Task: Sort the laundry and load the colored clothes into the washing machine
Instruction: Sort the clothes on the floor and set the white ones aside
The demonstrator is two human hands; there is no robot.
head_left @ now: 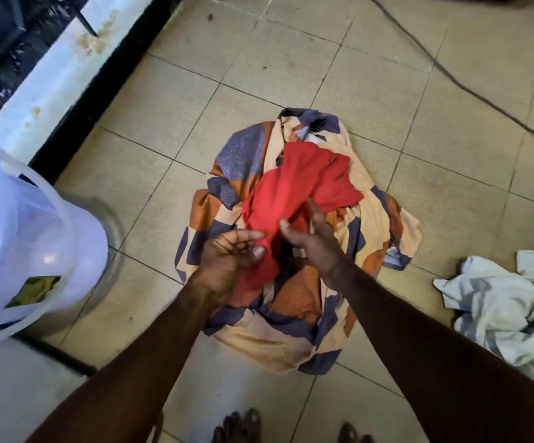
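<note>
Sorting underway: my left hand (230,254) and right hand (310,238) each hold a grip on the red garment (294,187) above the patterned sheet (243,155). White clothes (498,302) lie apart at four o'clock; nothing shows as loaded yet.

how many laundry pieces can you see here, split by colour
Red: 1, the red cloth held in the left hand and right hand
Patterned: 1, the purple, orange and cream patterned sheet on the tiled floor
White: 1 pile of white cloth; pieces inside cannot be counted
Total: 3
</note>
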